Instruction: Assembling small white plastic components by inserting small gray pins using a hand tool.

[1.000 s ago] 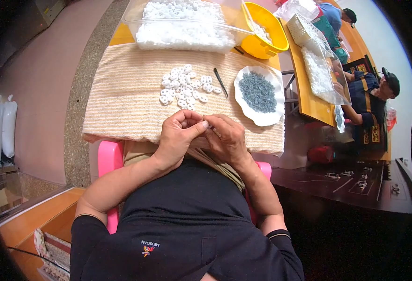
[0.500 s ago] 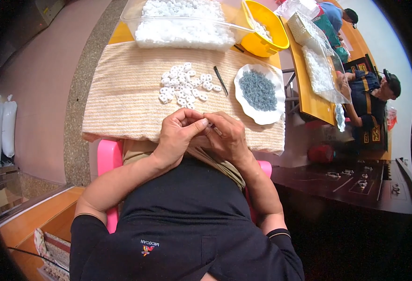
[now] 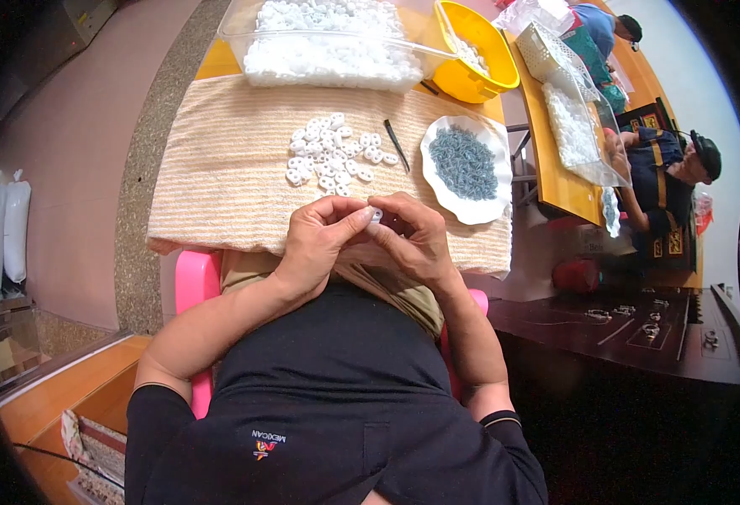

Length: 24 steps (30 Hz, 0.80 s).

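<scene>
A cream-and-tan striped cloth (image 3: 227, 168) is covering most of the table, and at its far edge a clear bin (image 3: 235, 39) of white pieces is standing beside a yellow basin (image 3: 475, 91). Over the cloth's near edge, the two hands are meeting at the fingertips. The left hand (image 3: 323, 240) is curling nearly closed, its thumb and forefinger pinching a small white piece (image 3: 376, 215) whose hole is showing between the hands. The right hand (image 3: 416, 236) is bending loosely — its forefinger is reaching to the piece's upper edge while its thumb is lying lower, a gap opening between the two; whether it is gripping the piece too, I cannot tell. Just beyond the fingers, a loose heap of similar white pieces (image 3: 329, 147) is resting on the cloth. To its right a thin black tool (image 3: 396, 145) is lying aslant, and farther right a scalloped white plate (image 3: 476, 214) is holding a mound of grey-blue bits (image 3: 464, 164). At another table, a co-worker (image 3: 668, 172) is sitting near a second clear bin (image 3: 593, 139).
</scene>
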Tool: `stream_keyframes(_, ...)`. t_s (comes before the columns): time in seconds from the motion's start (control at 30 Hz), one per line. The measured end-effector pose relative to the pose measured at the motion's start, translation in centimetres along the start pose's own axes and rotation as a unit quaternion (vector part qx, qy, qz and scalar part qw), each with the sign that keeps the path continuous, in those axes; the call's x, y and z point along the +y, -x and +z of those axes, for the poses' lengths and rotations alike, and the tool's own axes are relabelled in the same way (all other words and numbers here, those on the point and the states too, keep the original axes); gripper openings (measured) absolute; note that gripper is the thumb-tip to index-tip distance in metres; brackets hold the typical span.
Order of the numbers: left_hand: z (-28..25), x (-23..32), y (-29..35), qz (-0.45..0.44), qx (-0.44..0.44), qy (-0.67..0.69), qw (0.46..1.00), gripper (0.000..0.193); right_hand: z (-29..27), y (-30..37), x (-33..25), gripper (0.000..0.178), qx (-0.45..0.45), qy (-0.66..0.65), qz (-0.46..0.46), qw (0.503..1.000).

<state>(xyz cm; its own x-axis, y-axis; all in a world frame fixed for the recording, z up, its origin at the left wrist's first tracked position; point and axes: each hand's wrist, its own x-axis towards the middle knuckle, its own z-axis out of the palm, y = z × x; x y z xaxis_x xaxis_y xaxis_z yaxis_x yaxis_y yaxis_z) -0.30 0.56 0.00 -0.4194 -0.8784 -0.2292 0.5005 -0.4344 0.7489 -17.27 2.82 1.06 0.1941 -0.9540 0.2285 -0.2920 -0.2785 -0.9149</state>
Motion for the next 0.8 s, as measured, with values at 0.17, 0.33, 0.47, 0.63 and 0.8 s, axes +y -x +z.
stream_keyframes(0.17,-0.2,0.1,-0.3,-0.019,-0.005,0.001,1.000,0.014,0.1,0.3,0.8,0.027,0.026,-0.122,0.076,0.989)
stream_keyframes(0.33,-0.5,0.5,-0.3,-0.029,-0.037,-0.020,0.999,0.017,-0.5,-0.1,1.2,0.025,0.000,-0.162,0.083,0.983)
stream_keyframes(0.47,-0.2,0.5,-0.4,-0.012,-0.067,-0.084,0.994,0.016,-1.6,-0.3,0.5,0.028,-0.029,-0.131,0.045,0.990)
stream_keyframes(0.63,-0.3,0.8,-0.2,-0.025,-0.078,-0.171,0.982,0.017,-1.1,-0.1,0.6,0.027,-0.024,-0.129,0.063,0.989)
stream_keyframes(0.8,0.7,2.1,-0.2,-0.030,-0.095,-0.217,0.971,0.013,-1.8,0.6,-2.4,0.027,0.014,0.020,0.015,1.000)
